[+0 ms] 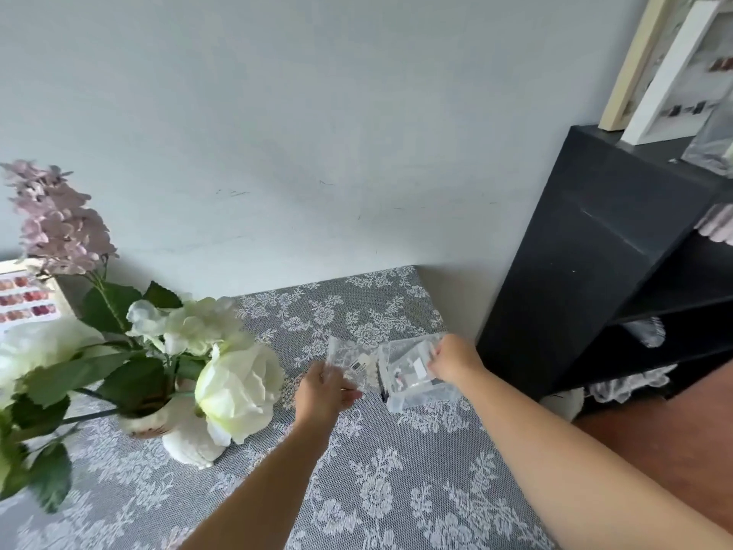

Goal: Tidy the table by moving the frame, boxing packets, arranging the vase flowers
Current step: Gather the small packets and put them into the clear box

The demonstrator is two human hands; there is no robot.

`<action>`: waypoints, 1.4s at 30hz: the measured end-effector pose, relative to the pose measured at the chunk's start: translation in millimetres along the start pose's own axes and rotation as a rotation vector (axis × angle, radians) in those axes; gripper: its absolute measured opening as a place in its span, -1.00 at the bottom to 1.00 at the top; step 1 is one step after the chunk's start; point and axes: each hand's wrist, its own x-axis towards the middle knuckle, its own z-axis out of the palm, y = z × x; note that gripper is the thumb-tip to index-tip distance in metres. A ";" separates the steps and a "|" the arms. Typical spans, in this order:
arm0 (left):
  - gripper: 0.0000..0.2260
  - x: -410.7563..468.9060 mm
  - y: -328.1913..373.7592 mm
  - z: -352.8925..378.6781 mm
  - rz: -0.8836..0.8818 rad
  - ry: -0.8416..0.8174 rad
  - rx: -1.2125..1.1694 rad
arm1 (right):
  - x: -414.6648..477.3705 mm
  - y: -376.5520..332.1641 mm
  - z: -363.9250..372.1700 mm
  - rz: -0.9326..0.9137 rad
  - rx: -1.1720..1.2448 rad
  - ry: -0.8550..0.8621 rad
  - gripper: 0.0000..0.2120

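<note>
grey tablecloth (pixel 396 490) with white floral lace, white and lilac flowers (pixel 234 375), black shelf (pixel 587 271)

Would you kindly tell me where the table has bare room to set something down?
Free: the lace tablecloth between the forearms, and the far strip behind the clear box up to the wall. Crowded: the left side, under the vase and its flowers.

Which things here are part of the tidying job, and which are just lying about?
Job: clear packet in left hand; clear box under right hand; vase; white flowers; white frame.
Lying about: black shelf; colour chart.
</note>
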 end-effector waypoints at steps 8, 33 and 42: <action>-0.90 7.7 20.8 30.1 0.182 -0.007 0.381 | 6.2 20.0 -24.3 -0.150 -0.216 0.173 -0.93; -0.78 52.1 36.1 124.5 0.495 -0.409 1.125 | 4.9 70.5 -27.6 -0.182 0.195 -0.073 -0.71; -0.85 12.4 17.5 57.9 0.546 -0.121 0.976 | -0.4 33.2 -24.9 -0.580 -0.015 0.060 -0.50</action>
